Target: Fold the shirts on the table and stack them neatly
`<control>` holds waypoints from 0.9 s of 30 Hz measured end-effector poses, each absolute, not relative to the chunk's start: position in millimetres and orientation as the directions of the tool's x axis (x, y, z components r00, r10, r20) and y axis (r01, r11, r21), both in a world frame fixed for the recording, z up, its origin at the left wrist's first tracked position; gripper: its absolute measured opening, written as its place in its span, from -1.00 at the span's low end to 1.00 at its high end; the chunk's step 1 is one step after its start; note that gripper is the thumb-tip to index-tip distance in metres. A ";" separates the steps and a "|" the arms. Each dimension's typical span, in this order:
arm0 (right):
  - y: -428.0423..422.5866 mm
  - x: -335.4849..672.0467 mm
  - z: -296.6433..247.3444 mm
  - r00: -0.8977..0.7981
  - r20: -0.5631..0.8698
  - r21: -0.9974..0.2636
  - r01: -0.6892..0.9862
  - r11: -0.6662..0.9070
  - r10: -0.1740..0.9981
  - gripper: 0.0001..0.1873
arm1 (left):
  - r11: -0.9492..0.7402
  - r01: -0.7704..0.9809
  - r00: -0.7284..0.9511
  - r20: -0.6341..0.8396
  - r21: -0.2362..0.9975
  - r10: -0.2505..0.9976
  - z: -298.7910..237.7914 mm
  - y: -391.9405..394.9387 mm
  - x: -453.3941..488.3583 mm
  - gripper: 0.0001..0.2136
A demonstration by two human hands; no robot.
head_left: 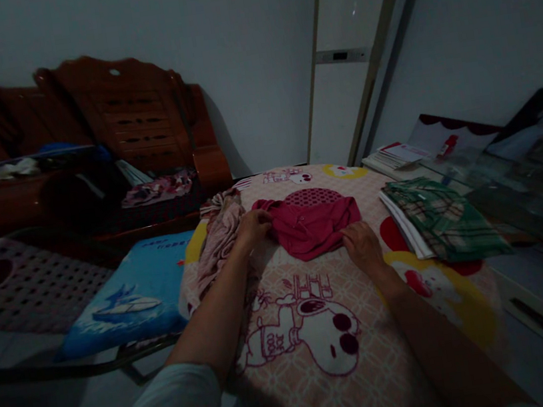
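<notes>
A magenta garment (312, 225) lies crumpled on a pink blanket (315, 339) printed with a cartoon dog. My left hand (253, 227) is closed on the garment's left edge. My right hand (362, 244) grips its lower right edge, fingers curled over the cloth. A pale pink cloth (219, 244) is bunched just left of my left hand.
A stack of folded clothes with a green plaid one on top (443, 220) sits at the right. Papers (396, 155) lie behind it. A blue cushion (132, 294) rests on a chair at left, beside a dark wooden sofa (129, 122). A white cabinet (346, 51) stands at the back.
</notes>
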State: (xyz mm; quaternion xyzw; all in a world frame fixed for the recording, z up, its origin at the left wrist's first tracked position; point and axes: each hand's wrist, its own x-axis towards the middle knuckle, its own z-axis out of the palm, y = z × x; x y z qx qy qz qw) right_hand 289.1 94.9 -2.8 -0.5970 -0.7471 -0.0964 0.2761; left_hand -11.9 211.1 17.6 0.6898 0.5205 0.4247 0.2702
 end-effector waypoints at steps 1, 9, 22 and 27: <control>95.2 290.3 -2.7 -0.096 0.559 -0.252 0.927 0.279 0.823 -0.70 | -0.302 0.491 0.087 0.298 0.818 0.950 18.3 210.5 -13.1 -0.80; 101.0 309.1 -2.5 0.520 0.455 -0.875 0.411 0.255 0.723 -0.68 | -0.285 0.567 0.098 0.280 0.773 0.955 13.4 210.5 -14.5 -0.88; 94.8 329.9 11.1 0.750 0.114 -0.981 -0.019 0.193 0.652 -0.60 | -0.329 0.592 0.055 0.371 0.736 0.927 -0.1 210.0 -4.2 -0.72; 70.9 296.5 23.1 0.393 0.614 -0.684 0.698 0.213 0.685 -0.64 | -0.316 0.597 0.071 0.344 0.737 0.936 -5.0 215.9 -3.4 -0.71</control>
